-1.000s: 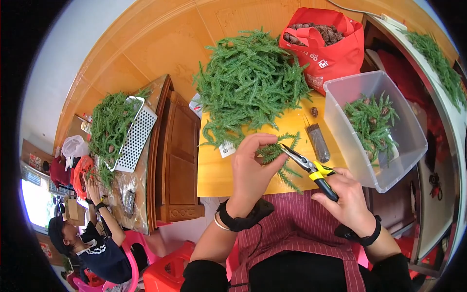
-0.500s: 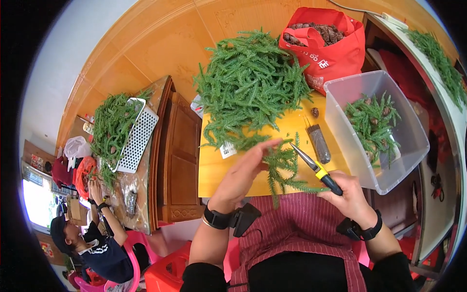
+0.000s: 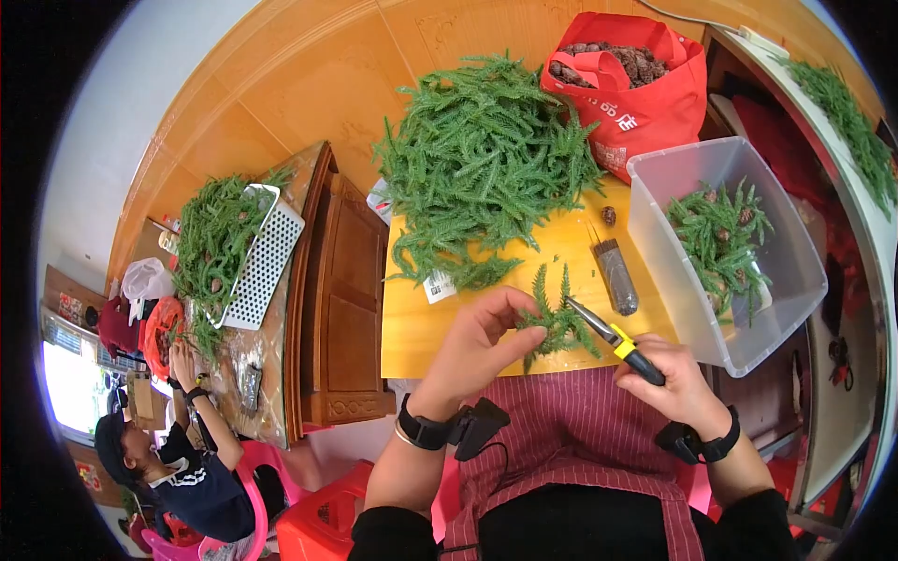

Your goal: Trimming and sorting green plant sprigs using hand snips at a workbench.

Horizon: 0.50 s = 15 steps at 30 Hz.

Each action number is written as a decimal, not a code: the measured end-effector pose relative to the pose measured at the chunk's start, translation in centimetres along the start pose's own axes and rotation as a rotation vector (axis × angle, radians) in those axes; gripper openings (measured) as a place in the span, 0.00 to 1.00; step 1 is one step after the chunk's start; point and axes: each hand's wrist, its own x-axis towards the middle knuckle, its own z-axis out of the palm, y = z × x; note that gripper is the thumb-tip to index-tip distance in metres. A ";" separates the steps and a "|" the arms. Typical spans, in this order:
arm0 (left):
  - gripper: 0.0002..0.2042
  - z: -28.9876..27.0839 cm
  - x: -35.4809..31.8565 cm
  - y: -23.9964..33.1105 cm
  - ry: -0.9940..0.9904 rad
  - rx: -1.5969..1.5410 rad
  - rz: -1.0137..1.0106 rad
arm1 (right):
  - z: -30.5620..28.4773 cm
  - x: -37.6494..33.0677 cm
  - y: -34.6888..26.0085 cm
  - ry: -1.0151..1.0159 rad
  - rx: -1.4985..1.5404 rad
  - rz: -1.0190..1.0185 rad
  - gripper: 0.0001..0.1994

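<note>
Between thumb and fingers, my left hand (image 3: 494, 341) pinches a small green artificial pine sprig (image 3: 559, 329) above the table's front edge. My right hand (image 3: 666, 376) is wrapped round the black and yellow handles of long-nose pliers (image 3: 613, 338). The tips of the pliers reach the upper part of the sprig; whether they grip a stem is too small to tell. Beyond my hands lies a big heap of green pine sprigs (image 3: 486, 168). A bundle of thin dark wires (image 3: 614, 275) in a clear wrapper rests to the right, with a pine cone (image 3: 609, 216) behind it.
A clear plastic bin (image 3: 776, 323) at the right contains sprigs with cones. Behind it stands a red bag (image 3: 645, 117) full of pine cones. At left, a co-worker (image 3: 192, 486) sits by another table with a white perforated basket (image 3: 267, 266) and more greenery.
My left hand has turned and its fingers now pinch the sprig more closely. The sprig's branches now point upward, and the pliers have shifted slightly down and right.
</note>
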 end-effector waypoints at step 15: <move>0.06 -0.1 0.2 -1.8 0.045 0.281 0.220 | -0.5 0.1 -1.0 -0.129 0.218 0.262 0.12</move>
